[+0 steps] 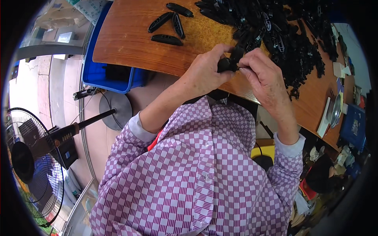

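Above the table's near edge, my left hand (206, 71) is closed round a black plastic part (225, 64), gripping it between thumb and fingers. My right hand (264, 76) meets it from the right, thumb and forefinger pinched together against the part's side. Whatever lies between those right fingertips is hidden. Past my hands, a heap of loose black plastic pieces (258, 29) covers the far side of the table. To the left, several long, curved black pieces (167, 39) lie apart from the heap on the wood.
The brown wooden table (122, 43) has a blue bin (106, 87) below its left edge. A standing fan (33, 157) is at the left on the tiled floor. Smaller black pieces (297, 59) spread to the right, near a round metal dish (336, 110). A blue box (353, 126) is at far right.
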Demonstrator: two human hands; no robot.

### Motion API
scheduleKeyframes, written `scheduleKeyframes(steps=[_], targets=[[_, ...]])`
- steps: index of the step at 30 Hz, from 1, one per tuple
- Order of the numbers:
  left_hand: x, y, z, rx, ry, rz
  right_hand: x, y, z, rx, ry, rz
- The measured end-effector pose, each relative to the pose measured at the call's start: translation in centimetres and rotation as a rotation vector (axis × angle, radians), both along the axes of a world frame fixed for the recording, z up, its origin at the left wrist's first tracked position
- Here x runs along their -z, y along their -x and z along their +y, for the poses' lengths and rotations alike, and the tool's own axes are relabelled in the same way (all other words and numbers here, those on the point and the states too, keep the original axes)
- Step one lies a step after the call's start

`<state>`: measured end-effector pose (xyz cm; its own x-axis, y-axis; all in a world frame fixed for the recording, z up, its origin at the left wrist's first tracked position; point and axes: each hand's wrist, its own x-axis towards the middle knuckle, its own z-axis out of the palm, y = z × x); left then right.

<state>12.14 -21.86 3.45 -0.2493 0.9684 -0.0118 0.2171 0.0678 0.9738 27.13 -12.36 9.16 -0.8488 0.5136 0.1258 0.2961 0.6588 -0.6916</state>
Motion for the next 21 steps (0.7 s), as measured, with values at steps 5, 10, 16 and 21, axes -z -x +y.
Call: scheduleKeyframes(steps=[5, 10, 16, 21], targets=[[-0.2, -0.3, 0.1, 0.095, 0.044, 0.074, -0.8, 0.1, 1.0, -0.189, -0.106, -0.096], [-0.3, -0.6, 0.2, 0.177, 0.145, 0.165, -0.7, 0.0, 1.6, -0.271, -0.173, -0.128], [-0.4, -1.5, 0.5, 0.180, 0.188, 0.127, 0.1, -0.9, 2.4, -0.309, -0.123, -0.130], [0.0, -2.8, 1.0, 0.132, 0.192, 0.140, 0.7, -1.8, 3.0, -0.272, -0.087, -0.102]])
